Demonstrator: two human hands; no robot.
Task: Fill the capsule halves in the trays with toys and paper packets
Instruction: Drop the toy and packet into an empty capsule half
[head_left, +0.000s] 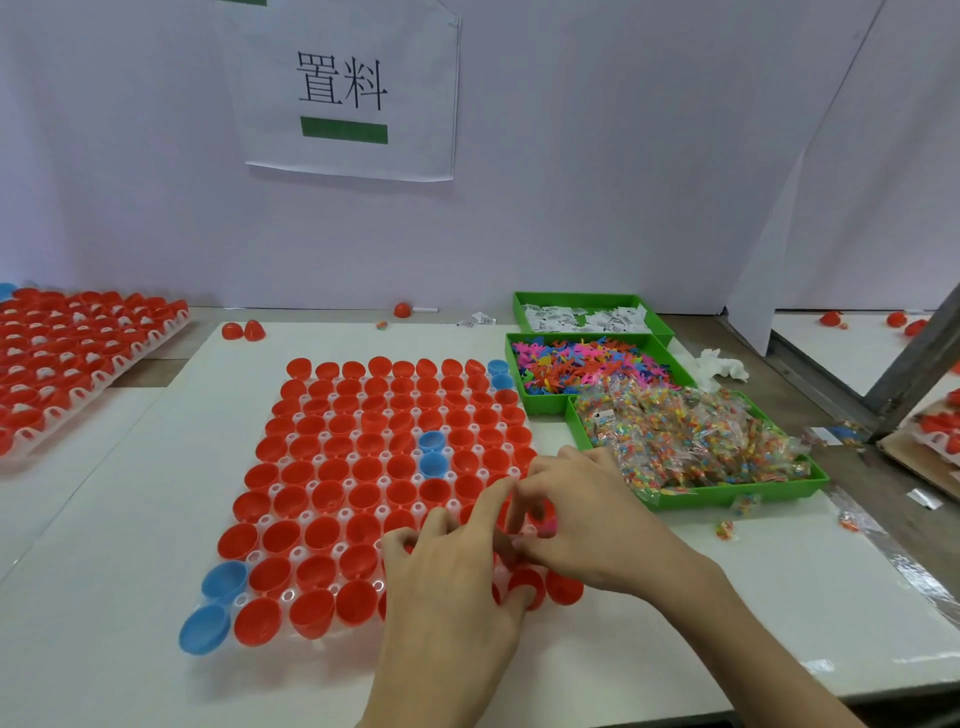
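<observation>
Left hand (447, 571) and right hand (587, 525) meet over the near-right capsule halves (566, 590) of the tray (289, 596), the right pinching a pink toy (548, 524), the left's hold unclear. The toy looks light and soft, best pinched mid-body

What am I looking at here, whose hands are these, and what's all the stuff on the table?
There is no machine here. One camera on a person's head looks down at their two bare hands. On the white table lies a clear tray holding open red capsule halves and a few blue ones. The left hand and right hand meet over its near right corner. The right hand seems to pinch a small pink piece, though it is mostly hidden. To the right stand three green bins: the far bin has white paper packets, the middle bin bright plastic toys, and the near bin clear bags of coloured bits. A second tray sits far left.
</observation>
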